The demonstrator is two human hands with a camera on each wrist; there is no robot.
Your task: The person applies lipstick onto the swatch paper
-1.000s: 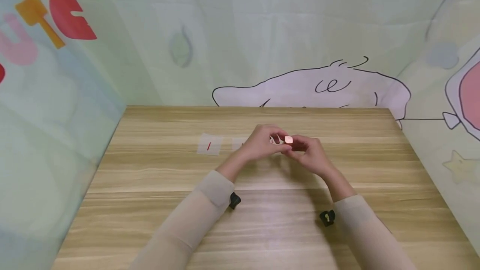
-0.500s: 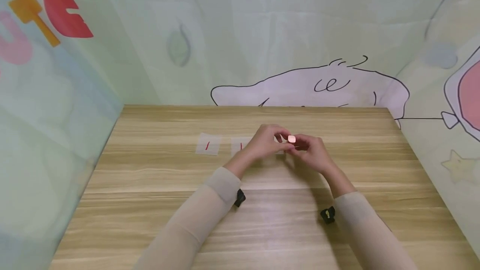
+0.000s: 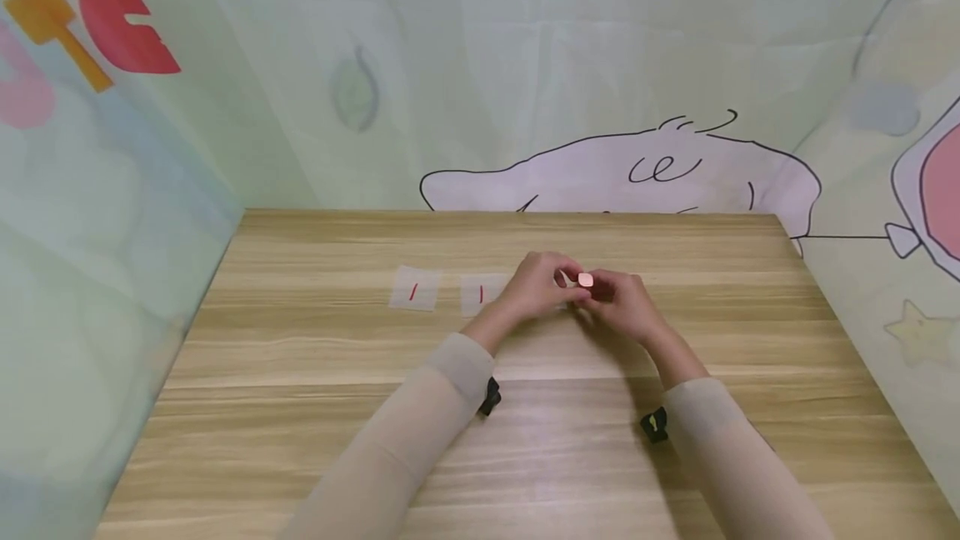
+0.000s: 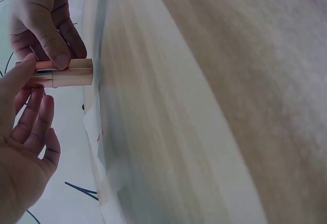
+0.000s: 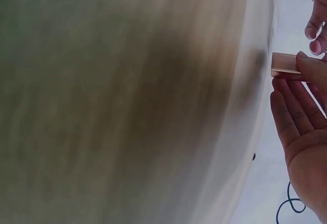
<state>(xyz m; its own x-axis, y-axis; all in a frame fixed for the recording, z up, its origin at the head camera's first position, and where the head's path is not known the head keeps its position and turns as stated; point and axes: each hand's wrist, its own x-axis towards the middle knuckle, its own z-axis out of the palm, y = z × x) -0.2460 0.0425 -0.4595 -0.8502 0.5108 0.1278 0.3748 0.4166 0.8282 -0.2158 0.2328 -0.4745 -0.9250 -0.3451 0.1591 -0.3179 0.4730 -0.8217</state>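
Observation:
A shiny rose-gold lipstick tube point(image 3: 586, 280) is held above the far middle of the table, its squarish end facing up in the head view. My left hand point(image 3: 536, 286) pinches its upper end, with the thumb and fingertips point(image 4: 28, 65) on it in the left wrist view. Lower down, my right hand point(image 3: 626, 302) grips the tube point(image 5: 285, 65) between thumb and fingers. A seam runs around the tube point(image 4: 74, 73) between the two holds. Behind the left hand, a paper square point(image 3: 558, 304) is mostly hidden.
Two white paper squares with red strokes lie on the wooden table point(image 3: 300, 407): one to the left point(image 3: 415, 288), another partly behind the left hand point(image 3: 481, 295). Small black devices sit by the left sleeve point(image 3: 491, 397) and right sleeve point(image 3: 655, 425). A printed cloth backdrop point(image 3: 480, 73) surrounds the table.
The left hand and forearm have shifted slightly right, along with the tube, uncovering more of the second paper square. The right hand keeps nearly the same place. Both hands still hold the lipstick tube.

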